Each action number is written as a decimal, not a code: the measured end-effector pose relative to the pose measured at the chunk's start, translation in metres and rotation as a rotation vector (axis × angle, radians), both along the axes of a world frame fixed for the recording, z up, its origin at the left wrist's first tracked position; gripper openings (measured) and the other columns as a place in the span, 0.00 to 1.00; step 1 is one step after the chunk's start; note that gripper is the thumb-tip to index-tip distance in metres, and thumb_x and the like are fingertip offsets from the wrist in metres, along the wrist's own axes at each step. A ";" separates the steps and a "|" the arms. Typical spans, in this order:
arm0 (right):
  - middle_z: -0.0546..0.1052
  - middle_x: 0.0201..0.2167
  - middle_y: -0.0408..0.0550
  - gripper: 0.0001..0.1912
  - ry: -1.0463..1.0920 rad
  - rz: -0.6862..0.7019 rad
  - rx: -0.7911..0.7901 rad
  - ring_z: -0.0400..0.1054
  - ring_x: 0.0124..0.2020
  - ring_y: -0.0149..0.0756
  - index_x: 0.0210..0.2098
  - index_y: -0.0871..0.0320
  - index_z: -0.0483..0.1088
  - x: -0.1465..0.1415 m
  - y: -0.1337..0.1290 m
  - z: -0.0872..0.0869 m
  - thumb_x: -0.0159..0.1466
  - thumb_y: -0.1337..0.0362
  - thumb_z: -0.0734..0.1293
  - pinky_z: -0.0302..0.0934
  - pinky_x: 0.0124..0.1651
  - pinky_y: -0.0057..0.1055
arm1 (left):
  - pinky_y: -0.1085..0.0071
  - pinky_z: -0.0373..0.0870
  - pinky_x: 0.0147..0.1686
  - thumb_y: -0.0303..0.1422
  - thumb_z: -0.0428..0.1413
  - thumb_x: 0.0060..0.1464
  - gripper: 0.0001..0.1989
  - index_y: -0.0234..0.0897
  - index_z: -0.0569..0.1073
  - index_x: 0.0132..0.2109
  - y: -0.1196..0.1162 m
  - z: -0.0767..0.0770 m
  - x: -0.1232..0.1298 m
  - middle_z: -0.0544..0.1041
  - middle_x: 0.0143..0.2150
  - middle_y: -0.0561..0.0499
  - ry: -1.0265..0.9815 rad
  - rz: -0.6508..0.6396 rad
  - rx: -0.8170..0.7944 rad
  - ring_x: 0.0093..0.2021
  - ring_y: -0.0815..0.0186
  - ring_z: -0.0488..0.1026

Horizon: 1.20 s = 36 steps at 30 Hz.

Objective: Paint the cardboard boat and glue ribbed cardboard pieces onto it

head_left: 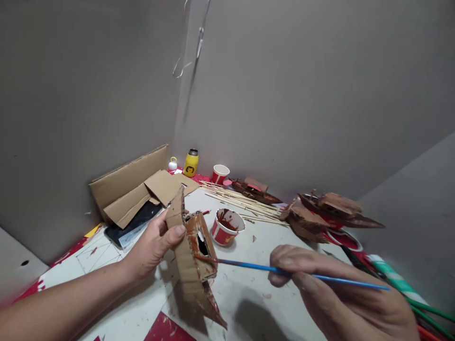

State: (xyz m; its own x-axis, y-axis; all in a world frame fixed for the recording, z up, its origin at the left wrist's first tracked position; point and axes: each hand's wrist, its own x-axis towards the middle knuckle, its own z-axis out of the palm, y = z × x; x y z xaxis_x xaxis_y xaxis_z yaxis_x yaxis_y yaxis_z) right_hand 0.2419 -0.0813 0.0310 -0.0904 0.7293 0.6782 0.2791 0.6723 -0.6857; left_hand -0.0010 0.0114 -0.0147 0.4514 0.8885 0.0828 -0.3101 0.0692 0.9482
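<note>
Nearer than the paint cup and to its right, the right grip is pinched closed on a blue brush, its brown-coated tip touching the cabin edge of a cardboard boat. Left of the cup, that boat tilts in the left grip, which is closed on the hull, thumb on the bare side, the other fingers mostly hidden. One end of the boat rises above this grip; the other reaches down to its right, nearer than the cup. Brown paint is inside the cup, which stands on the worktop. Right of it lie brown boats; behind it, thin sticks. Cardboard pieces lean to its far left. Farthest behind it stands a yellow bottle.
</note>
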 end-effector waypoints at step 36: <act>0.77 0.26 0.45 0.09 0.004 -0.002 -0.034 0.72 0.27 0.36 0.43 0.48 0.76 -0.001 -0.003 0.000 0.66 0.66 0.66 0.70 0.30 0.32 | 0.57 0.67 0.53 0.48 0.61 0.49 0.33 0.38 0.68 0.59 0.000 0.010 0.002 0.75 0.56 0.40 0.065 -0.007 0.128 0.55 0.48 0.71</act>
